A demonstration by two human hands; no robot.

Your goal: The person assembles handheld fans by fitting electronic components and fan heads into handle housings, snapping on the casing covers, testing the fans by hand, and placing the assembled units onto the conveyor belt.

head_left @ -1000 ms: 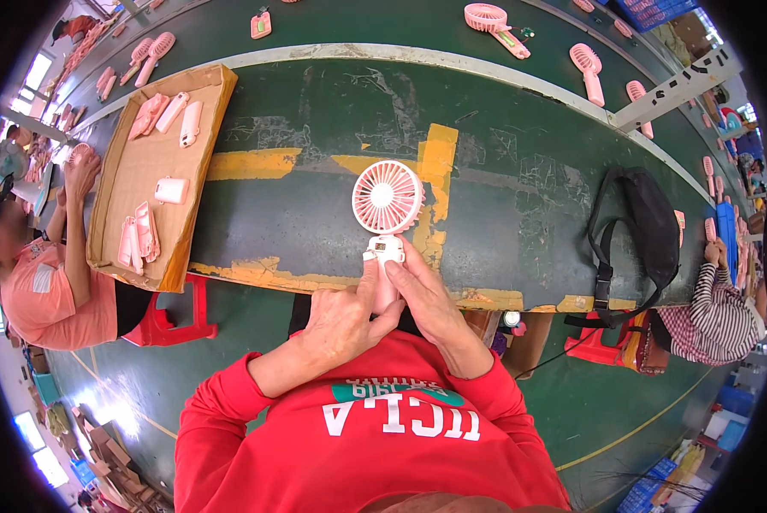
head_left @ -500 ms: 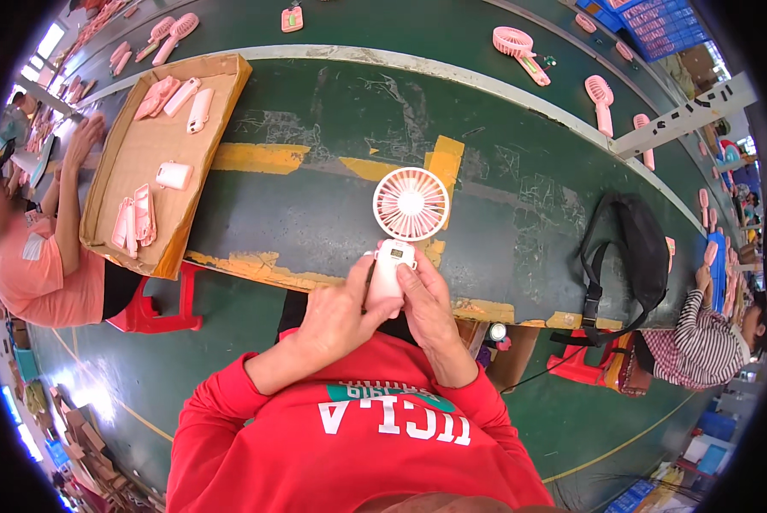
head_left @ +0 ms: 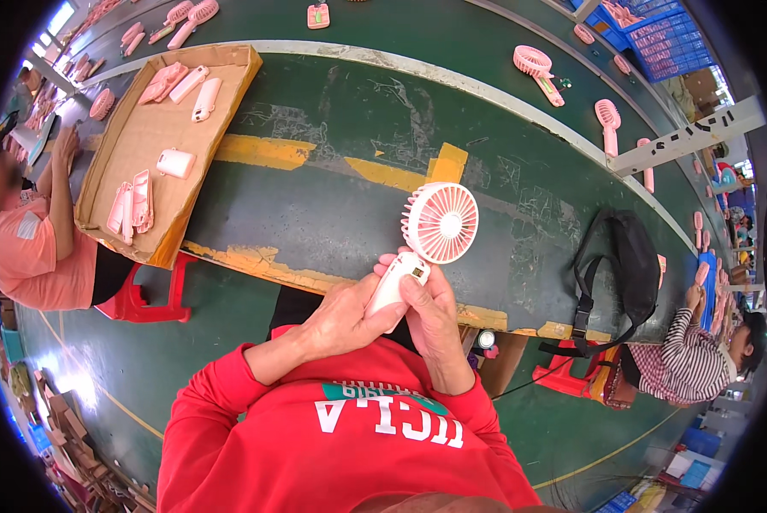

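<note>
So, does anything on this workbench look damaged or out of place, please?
The yellow strip along the front of the workbench looks patchily worn; a black bag at right seems unrelated to the held fan.

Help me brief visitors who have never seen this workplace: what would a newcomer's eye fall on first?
Probably the pale pink handheld fan at the centre, its handle between the left hand and the right hand. To its left is a shallow cardboard tray of pink parts; to its right, a black bag lies on the dark green table.
</note>
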